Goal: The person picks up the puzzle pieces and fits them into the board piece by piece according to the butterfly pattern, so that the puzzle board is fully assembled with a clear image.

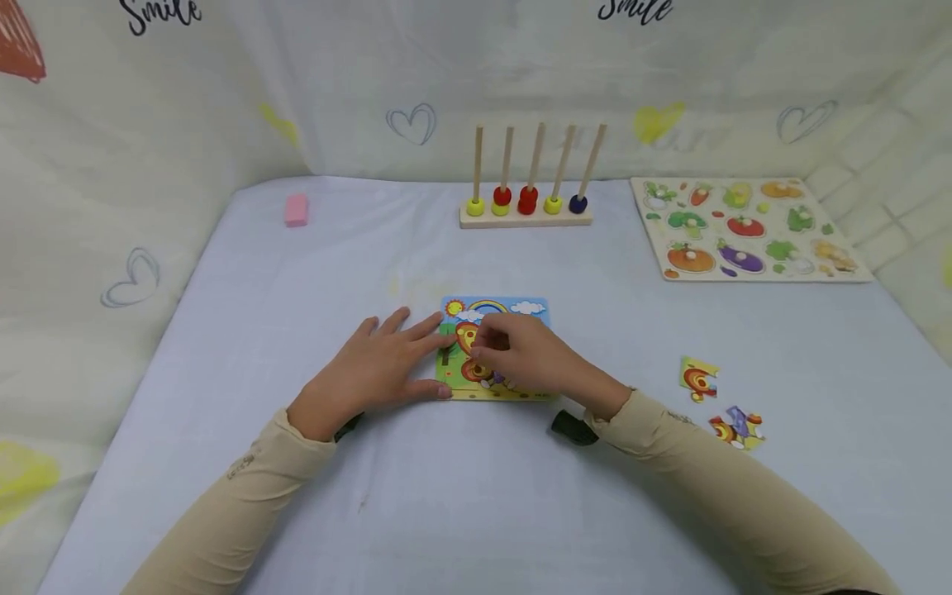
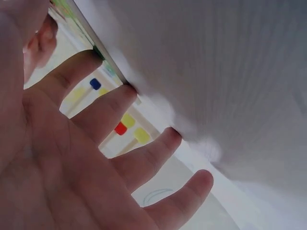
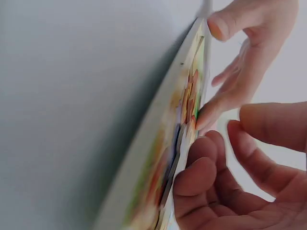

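A jigsaw puzzle board (image 1: 494, 395) lies on the cloth, with a sun, a rainbow and part of an orange cartoon animal. My left hand (image 1: 387, 359) is spread at its left side, with the forefinger and thumb resting on that edge. In the left wrist view, the fingers (image 2: 144, 160) are extended. Over the board's middle is my right hand (image 1: 531, 355), its fingers curled. The right wrist view shows a gap between thumb and forefinger of this hand (image 3: 230, 167), and nothing held there. It partly hides the picture. Two loose puzzle pieces, one (image 1: 699, 380) above another (image 1: 738, 427), lie to the right.
At the back stands a wooden peg stand (image 1: 524, 219) with coloured beads on upright rods. A vegetable puzzle board (image 1: 751, 231) lies back right, and a pink block (image 1: 296, 210) back left. A printed cloth (image 1: 349, 74) hangs behind the table.
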Demonstrator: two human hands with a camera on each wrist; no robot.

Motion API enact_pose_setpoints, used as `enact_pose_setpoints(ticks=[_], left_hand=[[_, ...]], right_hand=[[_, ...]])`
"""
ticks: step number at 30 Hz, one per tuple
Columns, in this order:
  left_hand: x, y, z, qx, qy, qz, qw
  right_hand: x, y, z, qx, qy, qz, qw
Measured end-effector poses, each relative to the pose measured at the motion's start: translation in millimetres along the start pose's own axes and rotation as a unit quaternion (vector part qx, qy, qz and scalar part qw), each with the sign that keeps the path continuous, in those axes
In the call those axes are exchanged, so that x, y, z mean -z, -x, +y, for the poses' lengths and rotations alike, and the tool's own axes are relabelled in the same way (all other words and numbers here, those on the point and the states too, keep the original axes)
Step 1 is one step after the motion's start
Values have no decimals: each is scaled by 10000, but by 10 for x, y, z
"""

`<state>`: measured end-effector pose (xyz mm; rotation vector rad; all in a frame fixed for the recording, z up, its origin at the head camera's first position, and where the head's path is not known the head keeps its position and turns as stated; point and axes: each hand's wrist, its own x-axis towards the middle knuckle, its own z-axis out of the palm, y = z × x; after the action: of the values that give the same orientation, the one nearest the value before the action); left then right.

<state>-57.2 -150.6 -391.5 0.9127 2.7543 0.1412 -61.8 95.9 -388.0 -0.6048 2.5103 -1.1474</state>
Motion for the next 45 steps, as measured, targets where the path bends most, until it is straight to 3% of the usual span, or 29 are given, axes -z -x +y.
enact_pose_setpoints(ticks=[11,25,36,45], left_hand=[[17,19,32,112,144,-7,9998],[7,16,32,100,178,-52,9998],[-1,26,42,181,264,-93,9994],[-9,33,48,188,255,-99,9994]], right_hand=[[142,394,82,-17,-546,587,9968],[445,817,200,-423,-435,1333,9892],[603,1050,358,-610,-537,1415,9866],[799,1300,451,-618,-481,1812,9803]])
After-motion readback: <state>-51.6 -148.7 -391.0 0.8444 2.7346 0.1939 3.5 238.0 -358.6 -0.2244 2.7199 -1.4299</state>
